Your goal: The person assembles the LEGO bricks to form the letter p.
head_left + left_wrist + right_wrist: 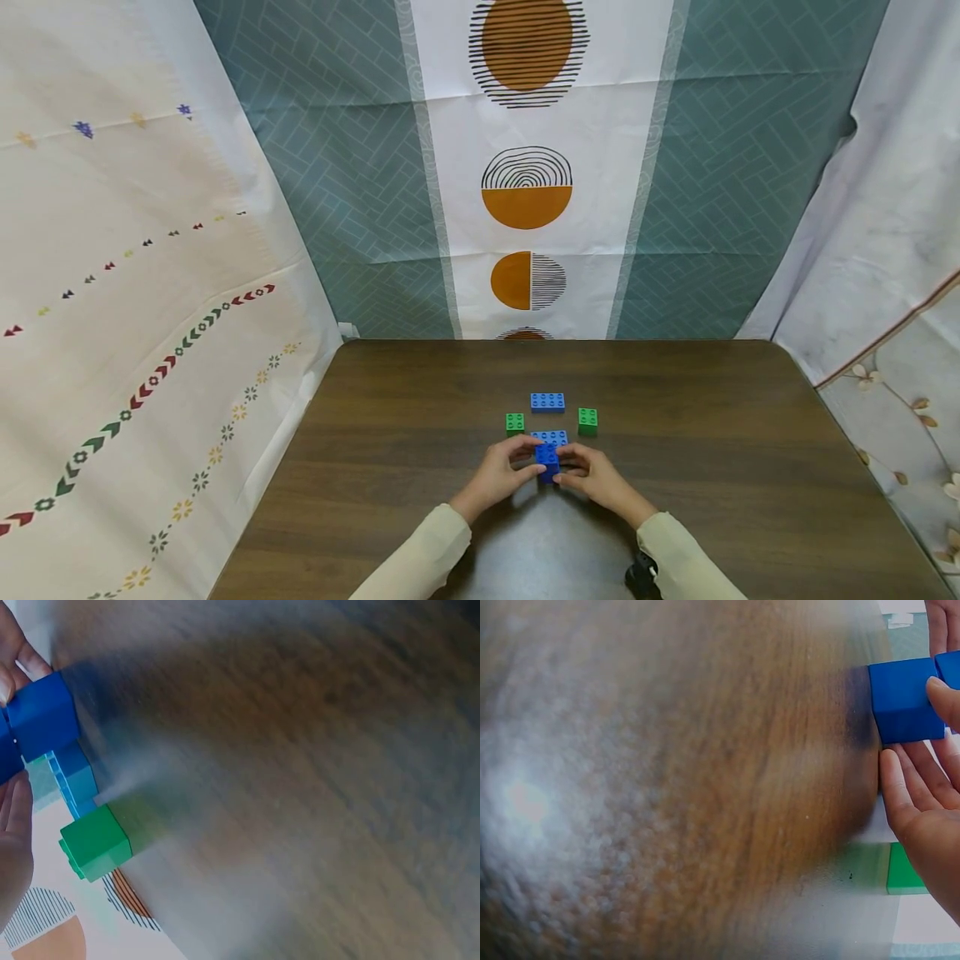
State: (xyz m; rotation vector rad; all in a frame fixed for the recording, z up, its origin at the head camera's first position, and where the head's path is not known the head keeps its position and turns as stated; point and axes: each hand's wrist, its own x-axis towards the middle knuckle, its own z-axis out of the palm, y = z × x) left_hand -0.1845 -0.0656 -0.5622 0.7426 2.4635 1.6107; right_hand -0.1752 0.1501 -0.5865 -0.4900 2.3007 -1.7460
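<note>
Near the front middle of the table, my left hand [498, 474] and my right hand [597, 477] face each other across two dark blue toy bricks [547, 458], one on top of the other. Fingers and thumbs of both hands pinch the bricks from the two sides. A thin seam between the upper and lower dark blue brick [43, 716] shows in the left wrist view. In the right wrist view, a thumb presses the lower dark blue brick [904, 701]. Just behind the pair lies a lighter blue brick [551, 437], partly covered by it.
Farther back on the brown wooden table [405, 392] lies another blue brick [547, 402]. One green brick [514, 423] sits left of the blue ones, and a second green brick [587, 421] sits right. Patterned cloths [360, 167] hang behind and beside the table.
</note>
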